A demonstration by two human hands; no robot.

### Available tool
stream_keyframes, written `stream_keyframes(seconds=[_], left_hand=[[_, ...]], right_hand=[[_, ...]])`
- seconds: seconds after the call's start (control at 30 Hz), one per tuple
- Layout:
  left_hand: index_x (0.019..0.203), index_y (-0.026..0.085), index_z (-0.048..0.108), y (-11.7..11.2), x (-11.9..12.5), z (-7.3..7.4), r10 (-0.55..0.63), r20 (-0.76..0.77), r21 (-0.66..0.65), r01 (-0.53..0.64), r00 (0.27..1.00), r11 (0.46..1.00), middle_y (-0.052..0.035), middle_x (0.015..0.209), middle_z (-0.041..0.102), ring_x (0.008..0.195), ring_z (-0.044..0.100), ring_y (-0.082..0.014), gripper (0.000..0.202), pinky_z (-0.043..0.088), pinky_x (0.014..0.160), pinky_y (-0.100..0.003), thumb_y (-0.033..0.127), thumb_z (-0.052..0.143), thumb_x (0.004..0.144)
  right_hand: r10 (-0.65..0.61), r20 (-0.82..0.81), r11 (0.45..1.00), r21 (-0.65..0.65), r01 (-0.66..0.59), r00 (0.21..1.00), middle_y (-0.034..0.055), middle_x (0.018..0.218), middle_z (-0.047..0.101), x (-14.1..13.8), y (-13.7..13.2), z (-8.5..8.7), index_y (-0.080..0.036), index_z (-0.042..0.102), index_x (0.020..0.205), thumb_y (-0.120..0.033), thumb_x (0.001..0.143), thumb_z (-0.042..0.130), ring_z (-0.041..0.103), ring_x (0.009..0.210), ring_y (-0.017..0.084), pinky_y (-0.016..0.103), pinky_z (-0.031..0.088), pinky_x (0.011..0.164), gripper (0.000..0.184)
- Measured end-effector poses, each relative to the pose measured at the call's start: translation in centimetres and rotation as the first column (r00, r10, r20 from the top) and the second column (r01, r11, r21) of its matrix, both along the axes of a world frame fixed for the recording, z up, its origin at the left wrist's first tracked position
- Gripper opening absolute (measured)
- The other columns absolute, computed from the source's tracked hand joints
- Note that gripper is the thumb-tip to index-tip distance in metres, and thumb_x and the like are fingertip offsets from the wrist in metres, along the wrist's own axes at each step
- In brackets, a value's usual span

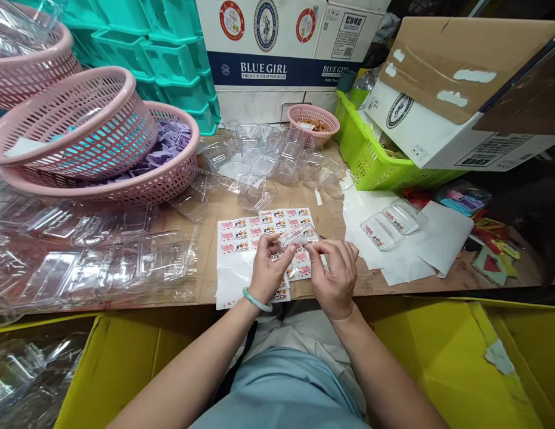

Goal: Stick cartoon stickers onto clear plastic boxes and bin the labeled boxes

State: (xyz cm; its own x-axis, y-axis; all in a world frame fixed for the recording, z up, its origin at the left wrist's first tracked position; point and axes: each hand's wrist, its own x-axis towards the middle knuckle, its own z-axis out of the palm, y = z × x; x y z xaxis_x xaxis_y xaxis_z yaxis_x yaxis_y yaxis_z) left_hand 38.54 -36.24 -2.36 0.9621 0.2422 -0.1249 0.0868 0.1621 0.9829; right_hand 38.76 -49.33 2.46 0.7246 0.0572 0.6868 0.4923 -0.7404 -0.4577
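Observation:
My left hand, with a pale green bangle at the wrist, pinches one end of a small clear plastic box held just above a sheet of red and white stickers on the wooden table. My right hand sits close beside it, fingers curled and pinched toward the box's other end and the stickers. Whether it grips the box or a sticker is hard to tell. Two clear boxes with stickers on them lie on white paper to the right.
Several empty clear boxes are heaped at the back of the table, clear trays at left. Pink baskets stack at the far left, a green crate and cardboard cartons at right. Yellow bins flank my lap.

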Motion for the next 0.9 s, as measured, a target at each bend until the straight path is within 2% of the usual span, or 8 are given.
stream_keyframes(seconds=[0.07, 0.17, 0.27, 0.6, 0.9], left_hand=[[0.106, 0.021, 0.050, 0.1, 0.1, -0.2, -0.006, 0.004, 0.001, 0.006, 1.000, 1.000, -0.0028, 0.092, 0.058, 0.084, 0.060, -0.0151, 0.047, 0.052, 0.074, -0.029, 0.043, 0.074, 0.072], [0.105, 0.021, 0.051, 0.1, 0.2, -0.5, -0.002, 0.018, 0.010, 0.002, 1.000, 1.000, -0.0026, 0.094, 0.058, 0.084, 0.061, -0.0144, 0.047, 0.052, 0.078, -0.030, 0.044, 0.074, 0.071], [0.104, 0.021, 0.052, 0.1, 0.3, -0.6, 0.006, 0.021, 0.017, -0.007, 1.000, 1.000, -0.0021, 0.094, 0.058, 0.082, 0.061, -0.0136, 0.047, 0.052, 0.078, -0.031, 0.044, 0.075, 0.071], [0.103, 0.020, 0.050, 0.0, 0.4, -0.7, 0.005, 0.013, 0.033, -0.005, 1.000, 0.999, -0.0018, 0.092, 0.058, 0.081, 0.061, -0.0133, 0.047, 0.052, 0.074, -0.029, 0.042, 0.075, 0.070], [0.104, 0.020, 0.050, -0.1, 0.4, -0.8, 0.021, 0.012, 0.040, -0.022, 1.000, 0.999, -0.0027, 0.095, 0.058, 0.082, 0.061, -0.0137, 0.047, 0.053, 0.073, -0.028, 0.042, 0.075, 0.071]], right_hand=[[-0.017, -0.085, 0.996, 0.086, 0.025, 0.996, 0.0011, 0.077, 0.062, 0.5, -0.1, -0.1, -0.020, 0.057, 0.081, -0.025, 0.091, 0.060, 0.056, 0.076, 0.016, 0.032, 0.040, 0.080, 0.011], [-0.018, -0.286, 0.958, 0.269, 0.099, 0.958, 0.0005, 0.077, 0.061, 1.6, -0.4, -1.0, -0.020, 0.058, 0.079, -0.033, 0.091, 0.058, 0.056, 0.074, 0.015, 0.029, 0.043, 0.076, 0.017], [0.015, -0.382, 0.930, 0.344, 0.127, 0.924, 0.0009, 0.079, 0.061, 2.5, -0.5, -2.0, -0.020, 0.058, 0.079, -0.037, 0.090, 0.058, 0.055, 0.075, 0.015, 0.028, 0.044, 0.074, 0.020], [0.021, -0.400, 0.935, 0.332, 0.124, 0.916, 0.0012, 0.080, 0.061, 3.0, -0.7, -2.7, -0.020, 0.058, 0.080, -0.036, 0.090, 0.057, 0.055, 0.076, 0.015, 0.028, 0.044, 0.075, 0.018], [-0.016, -0.397, 0.938, 0.311, 0.151, 0.918, 0.0015, 0.079, 0.061, 2.9, -0.6, -2.4, -0.021, 0.057, 0.078, -0.035, 0.089, 0.057, 0.055, 0.074, 0.016, 0.028, 0.044, 0.072, 0.018]])
